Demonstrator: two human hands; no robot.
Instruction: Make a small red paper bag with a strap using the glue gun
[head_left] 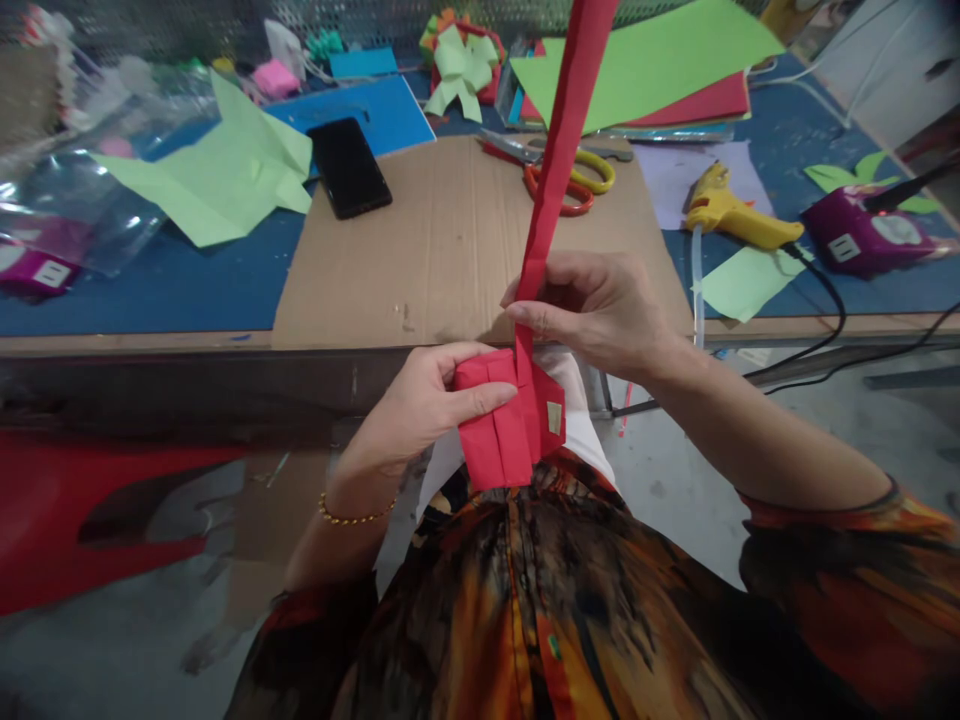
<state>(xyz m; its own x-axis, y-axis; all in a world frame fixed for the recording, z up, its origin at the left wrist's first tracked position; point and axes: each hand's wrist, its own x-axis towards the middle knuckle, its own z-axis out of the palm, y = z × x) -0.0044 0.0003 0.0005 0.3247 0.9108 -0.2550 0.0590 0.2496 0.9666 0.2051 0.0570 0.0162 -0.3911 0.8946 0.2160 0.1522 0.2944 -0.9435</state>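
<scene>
A small folded red paper piece (491,435) is held over my lap, just off the table's front edge. My left hand (442,395) grips its left side, with the thumb lying across the front. A long red paper strip (559,160) rises from the piece and runs up past the top of the view. My right hand (581,305) pinches this strip near its lower end, between thumb and fingers. On the right flap of the folded piece is a small pale patch (554,417). The fingers behind the paper are partly hidden.
A cardboard sheet (420,240) covers the table's middle, with scissors (555,185) and a black phone (349,170) on it. A yellow glue gun (739,210) lies right, beside a purple power socket (862,230). Green paper (217,165) lies left.
</scene>
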